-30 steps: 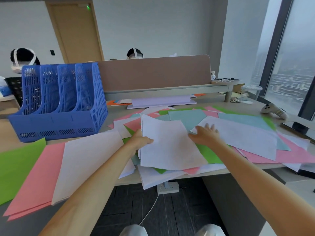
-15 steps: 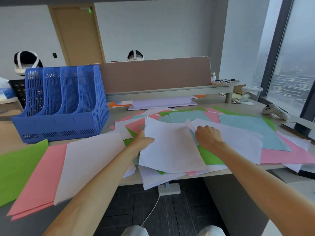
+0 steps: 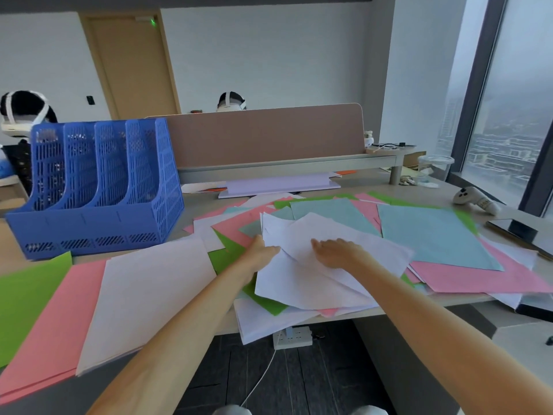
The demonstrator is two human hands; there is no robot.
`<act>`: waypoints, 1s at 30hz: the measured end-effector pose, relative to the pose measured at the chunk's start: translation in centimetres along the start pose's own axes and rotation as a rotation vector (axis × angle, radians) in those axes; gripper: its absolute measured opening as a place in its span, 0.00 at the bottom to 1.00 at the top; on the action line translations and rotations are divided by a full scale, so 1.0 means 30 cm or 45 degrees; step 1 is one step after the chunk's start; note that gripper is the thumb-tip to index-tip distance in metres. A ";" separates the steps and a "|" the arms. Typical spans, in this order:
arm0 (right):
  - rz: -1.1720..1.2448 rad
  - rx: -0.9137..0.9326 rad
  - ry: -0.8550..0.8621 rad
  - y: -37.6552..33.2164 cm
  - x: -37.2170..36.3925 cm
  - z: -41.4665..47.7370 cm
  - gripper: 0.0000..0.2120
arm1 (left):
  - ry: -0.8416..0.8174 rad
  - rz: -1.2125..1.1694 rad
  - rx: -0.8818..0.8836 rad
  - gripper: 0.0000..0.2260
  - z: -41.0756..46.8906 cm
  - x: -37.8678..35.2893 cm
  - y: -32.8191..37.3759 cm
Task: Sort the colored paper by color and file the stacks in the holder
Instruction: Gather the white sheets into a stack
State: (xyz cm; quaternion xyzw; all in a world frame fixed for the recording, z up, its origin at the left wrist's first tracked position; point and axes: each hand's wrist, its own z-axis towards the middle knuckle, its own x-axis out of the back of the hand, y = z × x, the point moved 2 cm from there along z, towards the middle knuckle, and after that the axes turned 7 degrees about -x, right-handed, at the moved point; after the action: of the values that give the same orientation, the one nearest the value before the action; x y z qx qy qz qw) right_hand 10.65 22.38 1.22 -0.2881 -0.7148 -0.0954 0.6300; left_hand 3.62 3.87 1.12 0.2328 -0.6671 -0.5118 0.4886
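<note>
A mixed pile of white, pink, green and teal paper (image 3: 434,235) covers the middle and right of the desk. My left hand (image 3: 260,253) pinches the left edge of a few white sheets (image 3: 299,283) on top of the pile, thumb above. To its right, my right hand (image 3: 335,251) lies flat on another white sheet (image 3: 368,244) that overlaps them. Sorted stacks lie at the left: green (image 3: 27,295), pink (image 3: 59,310) and white (image 3: 149,295). The blue four-slot holder (image 3: 98,187) stands behind them, and no paper shows in it.
A white controller (image 3: 475,200) and a dark flat device (image 3: 517,232) sit at the right. A pale paper stack (image 3: 278,185) lies under the brown partition (image 3: 263,136). A power strip (image 3: 293,336) hangs below the desk edge. People sit beyond the partition.
My right hand has slid a white sheet leftward off the teal paper and onto the white sheets in my left hand. Its fingers went from curled to flat. The left hand stayed put.
</note>
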 end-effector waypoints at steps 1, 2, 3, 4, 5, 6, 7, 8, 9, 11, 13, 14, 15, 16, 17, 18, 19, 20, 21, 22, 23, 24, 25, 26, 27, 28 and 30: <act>-0.042 0.032 0.068 -0.029 0.016 -0.052 0.36 | -0.001 -0.019 -0.004 0.20 -0.001 -0.007 0.000; -0.091 0.032 0.118 -0.049 0.023 -0.078 0.33 | 0.004 -0.039 -0.009 0.18 0.002 -0.013 -0.001; -0.134 0.040 0.172 -0.068 0.028 -0.101 0.31 | -0.001 -0.057 -0.022 0.17 0.005 -0.016 -0.003; -0.172 0.056 0.213 -0.084 0.037 -0.128 0.29 | -0.017 -0.079 -0.050 0.18 0.011 -0.017 -0.007; -0.194 0.082 0.254 -0.095 0.045 -0.145 0.28 | -0.040 -0.097 -0.082 0.19 0.012 -0.017 -0.007; -0.203 0.109 0.297 -0.099 0.053 -0.152 0.26 | -0.053 -0.114 -0.109 0.21 0.015 -0.017 -0.010; -0.183 0.117 0.327 -0.096 0.059 -0.146 0.25 | -0.046 -0.121 -0.128 0.23 0.013 -0.013 -0.010; -0.137 0.106 0.344 -0.088 0.070 -0.141 0.23 | -0.014 -0.135 -0.155 0.23 0.010 -0.009 -0.008; -0.069 0.086 0.361 -0.073 0.079 -0.134 0.22 | 0.033 -0.159 -0.198 0.22 0.000 -0.003 0.003; 0.124 0.044 0.400 -0.031 0.086 -0.098 0.25 | 0.132 -0.203 -0.335 0.18 -0.027 0.017 0.044; 0.505 0.018 0.400 0.000 0.099 -0.075 0.36 | 0.230 -0.253 -0.503 0.14 -0.067 0.059 0.101; 0.827 0.035 0.365 0.010 0.109 -0.064 0.41 | 0.290 -0.288 -0.582 0.12 -0.087 0.086 0.129; 1.177 0.068 0.306 0.012 0.121 -0.058 0.42 | 0.349 -0.320 -0.647 0.11 -0.103 0.113 0.155; 1.458 0.120 0.251 0.009 0.141 -0.060 0.40 | 0.394 -0.352 -0.704 0.10 -0.116 0.139 0.182; 1.616 0.195 0.230 0.001 0.165 -0.066 0.35 | 0.429 -0.364 -0.749 0.10 -0.124 0.160 0.209; 1.683 0.273 0.270 -0.008 0.191 -0.074 0.28 | 0.463 -0.356 -0.796 0.11 -0.130 0.179 0.238; 1.726 0.359 0.354 -0.020 0.219 -0.086 0.21 | 0.504 -0.325 -0.839 0.10 -0.136 0.198 0.267; 1.771 0.442 0.456 -0.034 0.249 -0.106 0.15 | 0.544 -0.298 -0.876 0.09 -0.141 0.215 0.295; 1.811 0.500 0.550 -0.045 0.275 -0.122 0.11 | 0.579 -0.280 -0.903 0.09 -0.145 0.229 0.320; 1.831 0.532 0.625 -0.054 0.297 -0.141 0.08 | 0.600 -0.273 -0.917 0.09 -0.149 0.240 0.341; 1.816 0.536 0.678 -0.060 0.309 -0.149 0.06 | 0.615 -0.269 -0.909 0.09 -0.151 0.249 0.352; 1.771 0.533 0.711 -0.066 0.312 -0.158 0.04 | 0.614 -0.279 -0.896 0.10 -0.155 0.255 0.357; 1.696 0.523 0.729 -0.066 0.304 -0.159 0.05 | 0.611 -0.295 -0.875 0.11 -0.150 0.258 0.349; 1.625 0.513 0.733 -0.063 0.287 -0.158 0.07 | 0.606 -0.312 -0.852 0.10 -0.148 0.257 0.336; 1.574 0.508 0.733 -0.060 0.265 -0.160 0.10 | 0.600 -0.315 -0.816 0.10 -0.144 0.252 0.316; 1.554 0.507 0.733 -0.055 0.242 -0.164 0.14 | 0.586 -0.296 -0.780 0.11 -0.142 0.243 0.294; 1.564 0.506 0.754 -0.048 0.206 -0.170 0.19 | 0.567 -0.208 -0.713 0.14 -0.132 0.221 0.249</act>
State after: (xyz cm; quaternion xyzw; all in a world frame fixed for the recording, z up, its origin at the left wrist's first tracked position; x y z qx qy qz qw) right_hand 13.97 20.47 8.41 -0.4806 -0.2259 0.3349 0.7783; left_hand 5.82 -0.57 10.67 0.2481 -0.3576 -0.6488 0.6242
